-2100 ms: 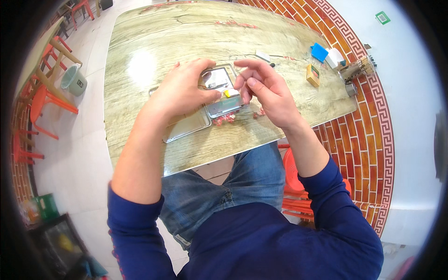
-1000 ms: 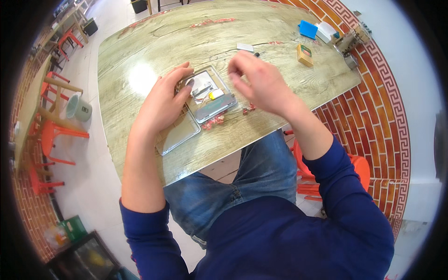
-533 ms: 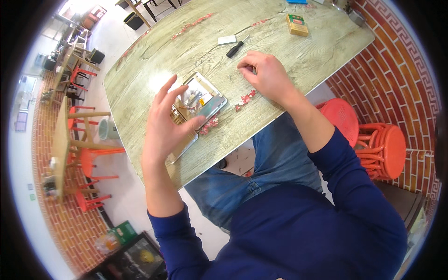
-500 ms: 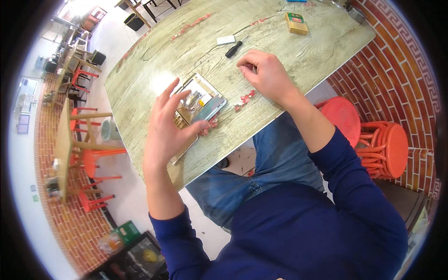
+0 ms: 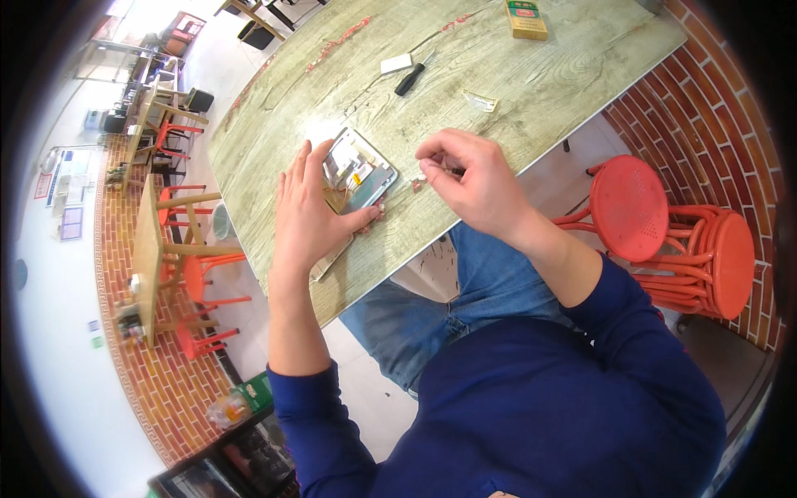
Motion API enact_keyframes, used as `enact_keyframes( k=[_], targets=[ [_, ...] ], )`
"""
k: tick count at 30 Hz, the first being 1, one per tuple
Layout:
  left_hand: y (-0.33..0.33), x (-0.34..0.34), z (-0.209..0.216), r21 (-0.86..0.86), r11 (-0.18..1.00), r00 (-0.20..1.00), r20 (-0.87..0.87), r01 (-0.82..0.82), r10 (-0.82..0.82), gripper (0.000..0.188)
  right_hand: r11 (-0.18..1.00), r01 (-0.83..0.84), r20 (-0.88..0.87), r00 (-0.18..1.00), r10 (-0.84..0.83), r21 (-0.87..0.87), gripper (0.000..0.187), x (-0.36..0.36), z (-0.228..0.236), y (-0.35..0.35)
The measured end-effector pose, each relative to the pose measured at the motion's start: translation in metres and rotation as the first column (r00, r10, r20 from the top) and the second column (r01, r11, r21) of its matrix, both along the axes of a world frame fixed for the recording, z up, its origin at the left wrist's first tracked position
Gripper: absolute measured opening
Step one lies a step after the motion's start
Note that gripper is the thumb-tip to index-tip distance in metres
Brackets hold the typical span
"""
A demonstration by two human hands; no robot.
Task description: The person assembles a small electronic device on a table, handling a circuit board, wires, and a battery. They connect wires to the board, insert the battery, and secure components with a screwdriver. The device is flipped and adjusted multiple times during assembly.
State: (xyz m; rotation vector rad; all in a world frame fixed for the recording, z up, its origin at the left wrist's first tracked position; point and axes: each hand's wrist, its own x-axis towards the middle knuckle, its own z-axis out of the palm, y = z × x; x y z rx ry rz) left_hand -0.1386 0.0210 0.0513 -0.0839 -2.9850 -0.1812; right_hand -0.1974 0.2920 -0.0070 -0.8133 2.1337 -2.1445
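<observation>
My left hand [image 5: 309,212] lies over the near left part of an opened flat electronic device [image 5: 378,178], its fingers stretched out and its thumb along the device's near edge. Inside the pale casing, thin wires and a small yellow part show; the hand hides the rest. To the right, my right hand [image 5: 477,183] hovers by the table's near edge, thumb and fingers pinched together. Something small and dark shows between them, too hidden to name. Beyond the hands lie a black-handled screwdriver [image 5: 409,80], a small white block [image 5: 396,63] and a small clear, yellowish packet [image 5: 480,101].
A yellow and green carton [image 5: 528,21] stands at the far right of the wood-patterned table [image 5: 274,108], which has red flower-like marks. Red stools [image 5: 628,207] stand at the right by a brick wall [image 5: 718,83]. More tables and red chairs [image 5: 203,278] are at the left.
My right hand has come nearer to the table's front edge, uncovering the small packet. My left hand has lowered onto the device, its thumb now at the near edge. The view has shifted slightly.
</observation>
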Motion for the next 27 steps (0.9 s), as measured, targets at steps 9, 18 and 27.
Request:
enact_keyframes(
  k=[9, 18, 27],
  targets=[
    [-0.005, -0.005, -0.004, 0.093, 0.995, 0.997, 0.07, 0.034, -0.041, 0.113, 0.982, -0.008, 0.013, 1.0, 0.006, 0.188, 0.023, 0.023, 0.003, -0.009],
    [-0.003, 0.01, -0.008, 0.137, 0.987, 0.995, -0.059, 0.089, -0.082, 0.107, 0.925, -0.085, 0.25, 0.968, -0.011, 0.371, 0.049, -0.012, 0.013, -0.031],
    [-0.004, 0.019, -0.021, 0.146, 0.986, 0.986, -0.16, 0.074, -0.051, 0.102, 0.93, -0.111, 0.301, 0.954, 0.001, 0.349, 0.039, -0.029, -0.005, -0.059]
  ],
)
